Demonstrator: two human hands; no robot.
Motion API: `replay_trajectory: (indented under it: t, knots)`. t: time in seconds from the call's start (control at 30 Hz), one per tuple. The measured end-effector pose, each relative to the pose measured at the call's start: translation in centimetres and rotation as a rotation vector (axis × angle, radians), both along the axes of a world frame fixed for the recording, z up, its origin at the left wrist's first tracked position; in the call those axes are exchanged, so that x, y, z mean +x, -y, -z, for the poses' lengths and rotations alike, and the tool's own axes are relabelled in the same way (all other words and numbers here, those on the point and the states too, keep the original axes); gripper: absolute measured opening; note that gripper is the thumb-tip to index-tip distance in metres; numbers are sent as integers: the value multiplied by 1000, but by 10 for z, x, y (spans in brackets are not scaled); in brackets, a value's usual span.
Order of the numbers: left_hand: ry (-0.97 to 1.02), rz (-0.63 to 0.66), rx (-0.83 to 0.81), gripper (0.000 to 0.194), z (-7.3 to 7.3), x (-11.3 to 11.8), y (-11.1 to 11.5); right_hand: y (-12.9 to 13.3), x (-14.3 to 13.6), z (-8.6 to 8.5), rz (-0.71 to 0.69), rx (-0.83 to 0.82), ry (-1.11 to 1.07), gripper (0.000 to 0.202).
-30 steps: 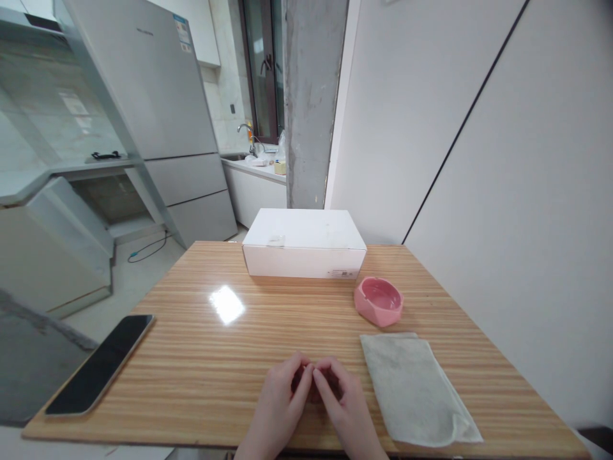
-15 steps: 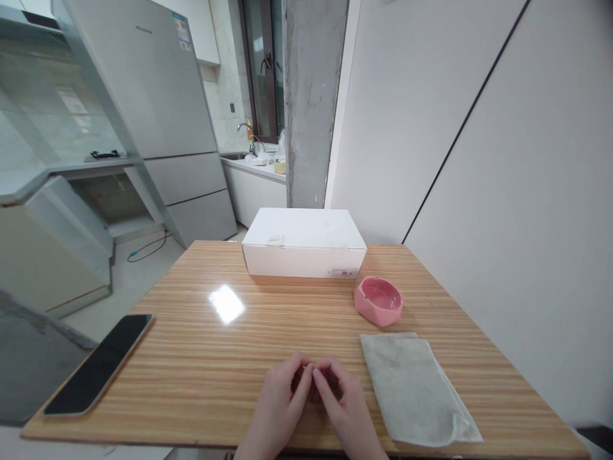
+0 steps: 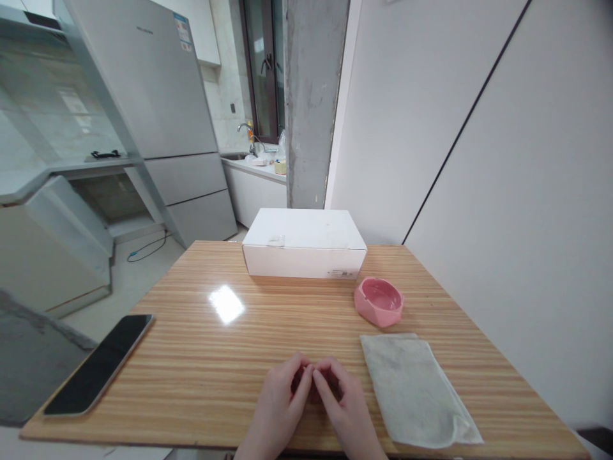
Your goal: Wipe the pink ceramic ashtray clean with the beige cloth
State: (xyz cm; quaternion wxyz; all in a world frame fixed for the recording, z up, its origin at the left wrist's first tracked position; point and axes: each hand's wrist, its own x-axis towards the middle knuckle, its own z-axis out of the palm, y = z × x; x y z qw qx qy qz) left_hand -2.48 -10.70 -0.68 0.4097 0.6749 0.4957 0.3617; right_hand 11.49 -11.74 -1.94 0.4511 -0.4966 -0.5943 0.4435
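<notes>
Grey, folded cloth [image 3: 412, 390] lies flat in the lower right of the frame, just beside the right hand [image 3: 348, 402] and to its right. Its long axis runs from near the pink dish [image 3: 378, 314] down toward the bottom edge of the frame, leaning rightward as it comes. The left hand [image 3: 278, 399] is farther from it, on the far side of the right one. Both hands are at the bottom centre, fingers curled inward and tips meeting in the middle; whether they pinch anything small between them, I cannot tell. Above the cloth, the dish sits upright and apart from the hands, with the white box [image 3: 304, 262] beyond it, up and to the left, on the wooden table [image 3: 191, 364].
</notes>
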Motion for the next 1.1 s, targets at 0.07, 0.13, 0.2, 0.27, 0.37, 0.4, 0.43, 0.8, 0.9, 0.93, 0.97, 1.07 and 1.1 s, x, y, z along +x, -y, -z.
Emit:
replay_trajectory:
  t: [0.07, 0.13, 0.2, 0.27, 0.37, 0.4, 0.43, 0.8, 0.9, 0.93, 0.97, 1.07, 1.1]
  knots:
    - [-6, -3, -2, 28, 0, 0, 0, 0, 0, 0, -2, 4, 1, 29]
    - [-11, -6, 1, 28, 0, 0, 1, 0, 0, 1, -4, 10, 6, 29]
    - [-11, -8, 6, 28, 1, 0, 1, 0, 0, 1, -4, 12, 10, 29]
    - [-9, -2, 6, 29, 1, 0, 1, 0, 0, 1, -1, 9, 13, 30]
    - [-3, 4, -2, 29, 1, 0, 1, 0, 0, 1, 1, 1, 12, 30]
    - [-1, 2, -2, 29, 1, 0, 1, 0, 0, 1, 3, 0, 10, 30]
    - [0, -1, -1, 29, 1, 0, 1, 0, 0, 2, 4, 0, 8, 29]
    - [-2, 1, 5, 28, 2, 0, 2, -1, 0, 0, -1, 9, -5, 28]
    - [-17, -3, 12, 28, 2, 0, 2, 0, 0, 1, -2, 7, -16, 29]
    - [-20, -4, 14, 28, 3, 0, 2, 0, 0, 2, 2, 9, -17, 29]
    - [-21, -4, 16, 27, 3, 0, 1, 0, 0, 2, 5, 11, -17, 29]
    - [-20, -3, 15, 28, 4, 0, 0, 0, 0, 3, 5, 13, -23, 29]
    - [-18, -1, 16, 28, 4, 0, 0, -1, 0, 3, 5, 14, -24, 29]
